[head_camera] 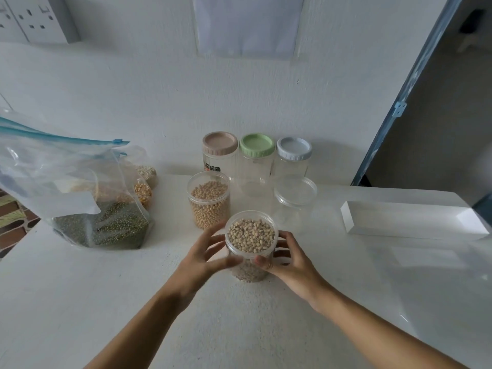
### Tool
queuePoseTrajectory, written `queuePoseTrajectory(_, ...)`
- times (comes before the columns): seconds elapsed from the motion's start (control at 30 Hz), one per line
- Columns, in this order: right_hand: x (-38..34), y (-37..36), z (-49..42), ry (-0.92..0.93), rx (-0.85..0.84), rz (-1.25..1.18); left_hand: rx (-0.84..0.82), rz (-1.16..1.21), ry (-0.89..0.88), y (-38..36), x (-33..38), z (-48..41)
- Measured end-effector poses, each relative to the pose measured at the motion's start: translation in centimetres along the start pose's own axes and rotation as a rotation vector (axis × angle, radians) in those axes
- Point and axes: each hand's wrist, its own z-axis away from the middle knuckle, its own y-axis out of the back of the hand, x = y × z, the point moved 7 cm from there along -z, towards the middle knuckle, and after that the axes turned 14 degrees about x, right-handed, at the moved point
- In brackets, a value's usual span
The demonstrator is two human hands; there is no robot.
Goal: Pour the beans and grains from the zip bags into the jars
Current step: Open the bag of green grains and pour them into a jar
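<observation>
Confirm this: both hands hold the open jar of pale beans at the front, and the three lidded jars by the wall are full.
Wrong on one point: in the head view the pink-lidded jar, green-lidded jar and grey-lidded jar by the wall are empty, not full. The left hand and right hand do hold the open jar of pale beans.

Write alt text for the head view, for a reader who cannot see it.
Left hand and right hand hold an open jar of beans on a white table; another filled jar, empty jars and zip bags nearby.
</observation>
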Motion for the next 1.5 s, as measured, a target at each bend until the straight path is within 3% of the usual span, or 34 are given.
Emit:
queuePoseTrajectory(0.47, 1.0, -1.2, -1.1, -0.359, 0.170, -0.303, 0.229, 0.118, 0.203, -1.4, 2.5, -0.4)
queuePoseTrajectory(0.73, -0.2, -2.4, -3.6, -0.485, 0.162, -0.432, 0.282, 0.393, 0.282, -1.8, 1.9, -3.3)
queuePoseTrajectory(0.93, -0.7, -2.9, -4.9, -0.529, 0.224, -0.463, 0.264, 0.478, 0.274, -2.5, 2.2, -4.1)
queuePoseTrajectory(1.1, -1.3, -2.3, -4.7, -0.500, 0.209, -0.362, 0.255, 0.406, 0.249, -2.4, 2.1, -4.3)
queuePoseTrajectory(1.2, -3.0, 0.0, -4.0, -0.329, 0.242, -0.186, 0.278, 0.243, 0.178, -1.4, 2.1, -4.0)
queuePoseTrajectory(1.33, -8.3, 5.1, -4.2, 0.475, 0.512, 0.342, 0.325, 0.135, 0.071, -0.6, 2.3, -3.4)
queuePoseTrajectory(1.4, -9.9, 6.0, -4.5, 0.775, 0.614, 0.576, 0.330, 0.101, 0.028, -0.6, 2.8, -3.3)
queuePoseTrajectory(1.43, -10.1, 6.3, -4.9, 0.850, 0.638, 0.658, 0.315, 0.086, 0.004, -0.9, 3.1, -3.3)
queuePoseTrajectory(1.5, -9.0, 6.6, -6.5, 0.828, 0.602, 0.787, 0.273, 0.066, -0.041, -1.7, 3.8, -3.2)
